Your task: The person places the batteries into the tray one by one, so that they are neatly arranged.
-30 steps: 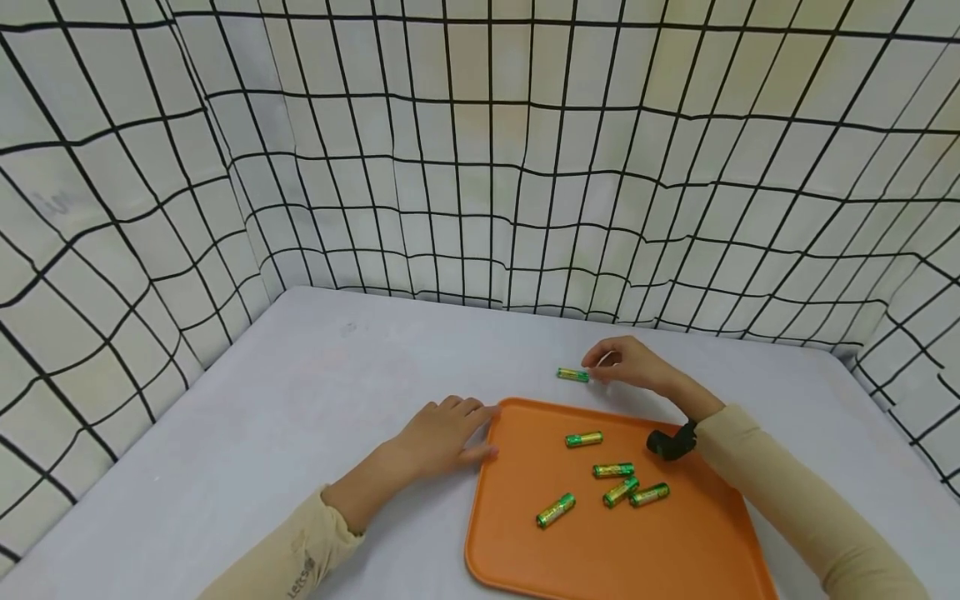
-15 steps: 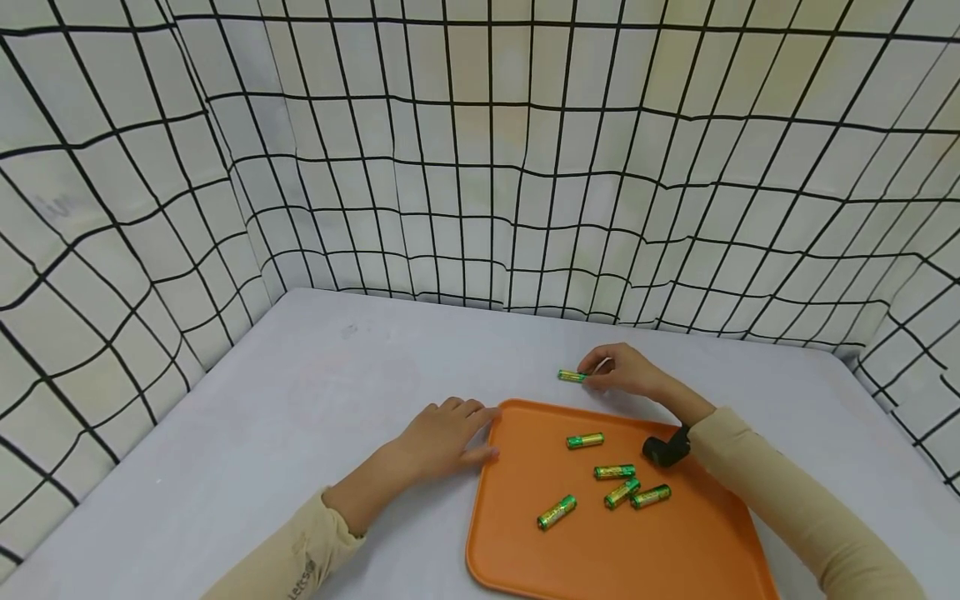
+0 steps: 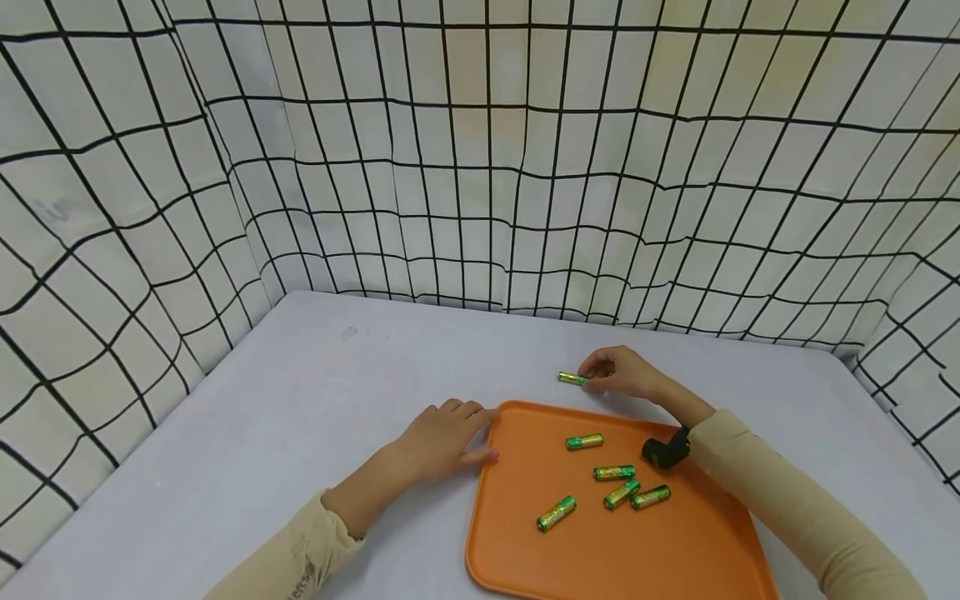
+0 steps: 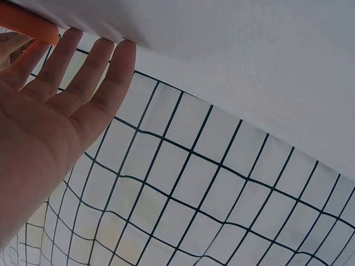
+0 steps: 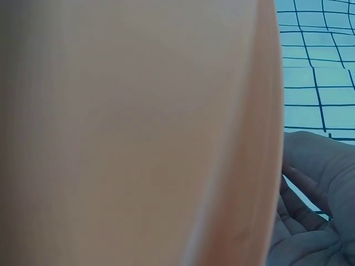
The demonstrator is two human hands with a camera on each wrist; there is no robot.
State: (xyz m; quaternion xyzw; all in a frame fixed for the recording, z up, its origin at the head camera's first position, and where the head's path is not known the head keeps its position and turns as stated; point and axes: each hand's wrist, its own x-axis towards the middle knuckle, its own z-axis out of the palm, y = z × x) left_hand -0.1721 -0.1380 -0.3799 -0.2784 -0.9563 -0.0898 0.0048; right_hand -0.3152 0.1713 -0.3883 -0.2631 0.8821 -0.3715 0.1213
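Beyond the far rim of an orange tray [image 3: 525, 550], my right hand [image 3: 618, 371] pinches one end of a green-and-gold battery [image 3: 571, 378] at the white table surface. My left hand [image 3: 442, 437] rests at the tray's left corner, fingers spread and relaxed, thumb and forefinger at the rim. The left wrist view shows its fingers [image 4: 91, 83] extended, fingertips at the table. In the right wrist view the tray [image 5: 138, 138] fills most of the picture and hides the right hand's fingertips and the battery. Several similar batteries lie on the tray, among them one battery [image 3: 557, 513] near its left side.
A black wrist camera [image 3: 666, 450] on the right wrist hangs over the tray's far right part. White walls with a black grid net [image 3: 487, 167] enclose the table [image 3: 337, 358] at the back and sides.
The right hand has shifted slightly left and its fingers have closed on the end of the battery beyond the tray. The left hand, tray and batteries on it stay in place.
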